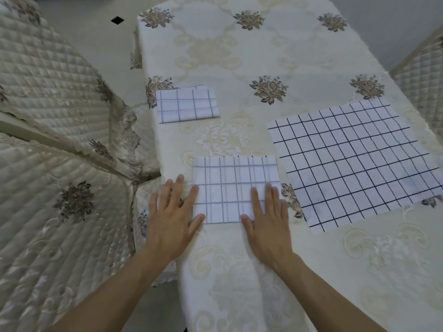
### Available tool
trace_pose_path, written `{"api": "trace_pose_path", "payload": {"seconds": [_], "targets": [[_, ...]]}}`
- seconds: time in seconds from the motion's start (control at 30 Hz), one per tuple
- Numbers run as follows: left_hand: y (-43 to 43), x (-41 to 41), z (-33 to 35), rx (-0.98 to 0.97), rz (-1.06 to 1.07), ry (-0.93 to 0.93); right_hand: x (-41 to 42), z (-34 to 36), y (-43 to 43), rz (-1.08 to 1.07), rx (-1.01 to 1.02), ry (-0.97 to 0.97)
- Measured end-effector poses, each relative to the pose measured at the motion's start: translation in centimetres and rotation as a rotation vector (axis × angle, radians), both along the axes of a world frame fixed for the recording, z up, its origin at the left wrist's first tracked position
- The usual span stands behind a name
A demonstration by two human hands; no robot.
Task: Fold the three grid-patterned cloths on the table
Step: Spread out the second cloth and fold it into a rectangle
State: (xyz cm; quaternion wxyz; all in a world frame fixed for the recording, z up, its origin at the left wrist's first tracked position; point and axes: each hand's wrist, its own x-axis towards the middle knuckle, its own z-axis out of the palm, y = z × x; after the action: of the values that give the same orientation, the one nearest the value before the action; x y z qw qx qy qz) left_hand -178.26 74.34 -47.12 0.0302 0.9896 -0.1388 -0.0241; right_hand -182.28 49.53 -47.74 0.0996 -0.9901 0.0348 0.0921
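Three white cloths with dark grid lines lie on the table [239, 56]. A small folded cloth [187, 105] sits at the far left. A second folded cloth [230, 178] lies in front of me. My left hand [173, 216] lies flat at its left edge, fingers straight, with the index finger and thumb on the fabric. My right hand [266, 219] presses flat on its lower right part. The third cloth [357, 161] is spread out unfolded on the right, apart from both hands.
A cream tablecloth with brown flower motifs covers the table. Quilted chair covers [55, 111] stand close along the left side, and another chair [424, 75] is at the far right edge. The table's left edge runs just beside my left hand.
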Motion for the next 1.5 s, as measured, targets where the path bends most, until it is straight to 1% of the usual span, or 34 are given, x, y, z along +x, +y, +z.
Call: {"api": "trace_pose_path", "payload": {"seconds": [0.13, 0.27, 0.33, 0.47, 0.57, 0.67, 0.83, 1.03, 1.2, 1.33, 1.43, 1.5], "targets": [[1.2, -0.6, 0.0, -0.002, 0.015, -0.002, -0.6, -0.1, -2.2, -0.015, -0.008, -0.023], [1.0, -0.2, 0.4, -0.011, 0.017, -0.014, -0.4, 0.4, -2.5, -0.030, -0.096, -0.061], [0.2, 0.1, 0.7, -0.028, 0.005, -0.029, 0.3, 1.0, -1.6, 0.000, -0.121, -0.091], [-3.0, 0.3, 0.8, -0.084, -0.061, -0.042, 2.0, 1.7, 1.8, 0.156, -0.027, -0.095], [-4.7, 0.6, 0.6, -0.087, -0.079, -0.035, 2.9, 1.5, 3.5, 0.202, 0.041, -0.072], [-4.8, 0.8, 0.3, -0.069, -0.083, -0.013, 3.2, 1.3, 2.8, 0.176, 0.049, -0.041], [-3.0, 0.5, 0.0, -0.056, -0.055, 0.020, 1.9, 1.0, -1.0, 0.119, 0.025, 0.001], [-1.7, 0.4, 0.5, -0.036, -0.038, 0.033, 0.6, -0.1, -3.7, 0.074, -0.004, -0.088], [-1.5, 0.2, 0.9, -0.084, -0.144, 0.023, 0.2, -0.1, -4.3, 0.060, -0.017, -0.099], [-2.5, 0.1, 1.2, -0.189, -0.173, 0.004, -0.3, -0.1, -4.9, -0.032, 0.051, -0.105], [-4.2, 0.3, 1.2, -0.223, -0.223, -0.026, -0.5, 0.1, -4.9, -0.085, 0.145, -0.196], [-5.5, 0.5, 1.2, -0.245, -0.276, -0.050, -0.6, 0.1, -5.0, -0.070, 0.196, -0.244]]}}
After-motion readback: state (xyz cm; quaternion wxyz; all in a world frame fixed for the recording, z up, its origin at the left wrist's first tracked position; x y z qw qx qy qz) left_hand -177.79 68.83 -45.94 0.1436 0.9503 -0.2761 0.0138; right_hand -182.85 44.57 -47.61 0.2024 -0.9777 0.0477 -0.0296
